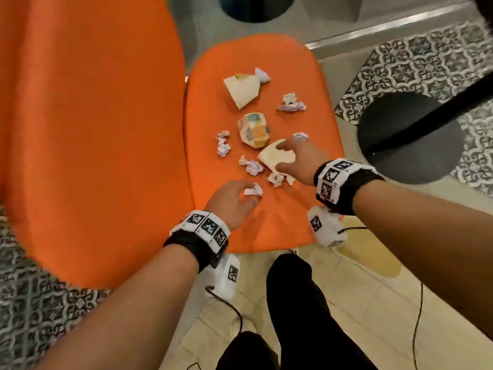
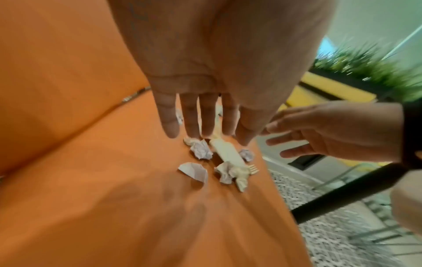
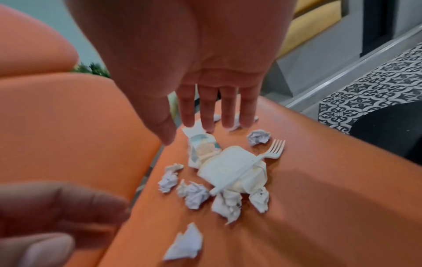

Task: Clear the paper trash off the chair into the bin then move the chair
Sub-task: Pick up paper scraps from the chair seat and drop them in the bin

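Note:
Paper trash lies scattered on the orange chair seat (image 1: 266,225): a cream folded sheet (image 1: 242,88), a colourful crumpled wrapper (image 1: 254,129), and several small white crumpled balls. My left hand (image 1: 240,198) hovers with straight fingers (image 2: 205,117) by a small white scrap (image 1: 253,189), holding nothing. My right hand (image 1: 289,158) is spread above a cream paper (image 1: 274,156), fingers (image 3: 228,108) straight and empty. A white plastic fork (image 3: 262,157) lies across that cream paper (image 3: 228,166).
The orange backrest (image 1: 93,129) rises on the left. A black round table base (image 1: 408,137) with a slanting pole stands on patterned floor to the right. A dark round object (image 1: 256,9) sits beyond the seat at the top edge. My legs stand before the seat.

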